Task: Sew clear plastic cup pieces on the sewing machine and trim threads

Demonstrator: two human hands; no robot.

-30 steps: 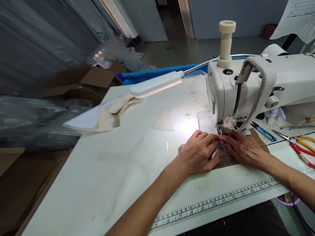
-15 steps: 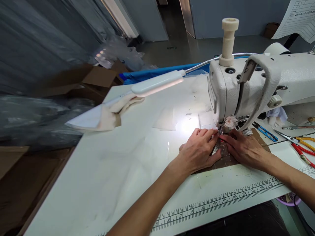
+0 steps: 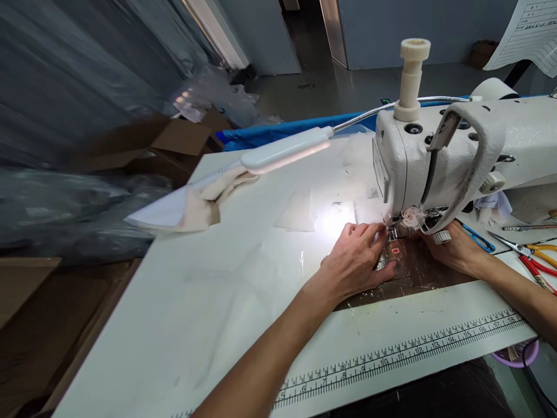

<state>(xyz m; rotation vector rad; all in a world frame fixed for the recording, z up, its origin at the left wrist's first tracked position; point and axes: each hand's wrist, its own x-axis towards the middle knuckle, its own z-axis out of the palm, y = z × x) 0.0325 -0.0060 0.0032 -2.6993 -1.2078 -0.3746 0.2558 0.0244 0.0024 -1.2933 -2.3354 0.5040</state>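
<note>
The white sewing machine (image 3: 394, 168) stands at the right, its presser foot (image 3: 393, 233) low over the brown bed plate (image 3: 429, 278). My left hand (image 3: 357, 258) rests on the plate just left of the foot, fingertips pressed together beside the needle. What those fingers hold is too small to make out. Something shiny and silvery (image 3: 383, 259) shows between its thumb and forefinger. My right hand (image 3: 455, 251) is behind and right of the foot, under the machine head. The machine's guard and a ribbed knob (image 3: 441, 237) hide its fingertips.
A lamp (image 3: 285, 151) lights the white table (image 3: 226, 307). Cream cloth (image 3: 198, 206) lies at the table's far left; a pale scrap (image 3: 296, 213) lies nearer. Blue thread snips (image 3: 478, 237) and scissors (image 3: 539, 252) lie right. A printed ruler (image 3: 391, 360) runs along the front edge.
My right hand has moved back and right from the front of the presser foot, uncovering more plate and a small red mark. My left hand stays beside the foot. The view has shifted slightly.
</note>
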